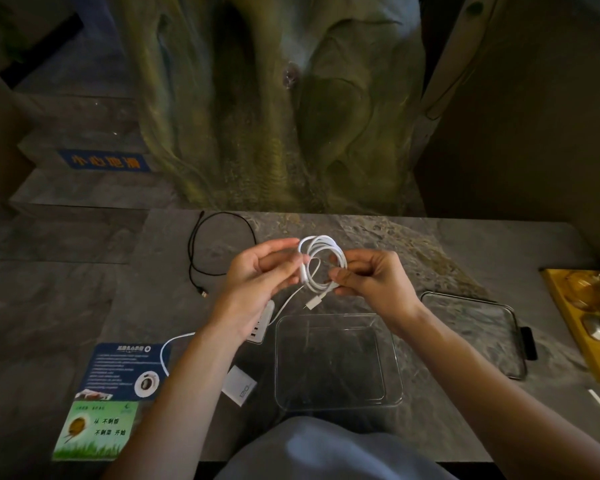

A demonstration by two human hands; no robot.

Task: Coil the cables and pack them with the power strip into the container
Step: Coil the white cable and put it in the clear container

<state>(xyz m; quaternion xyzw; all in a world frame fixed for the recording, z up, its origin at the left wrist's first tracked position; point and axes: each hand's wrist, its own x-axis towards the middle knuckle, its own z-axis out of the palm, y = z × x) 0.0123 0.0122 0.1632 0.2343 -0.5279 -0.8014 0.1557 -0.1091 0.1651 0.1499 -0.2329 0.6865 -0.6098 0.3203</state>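
A dim grey stone table (430,244) stands before a rough rock wall. From my remote view, both hands hold a white cable (321,263), wound into a small coil, above the table's middle. My left hand (260,271) pinches the coil's left side; my right hand (371,275) grips its right side, fingers curled. Near me sits the clear container (329,362). The power strip (261,326) lies just left of it, partly hidden by my wrist. A black cable (190,254) sprawls loose further left.
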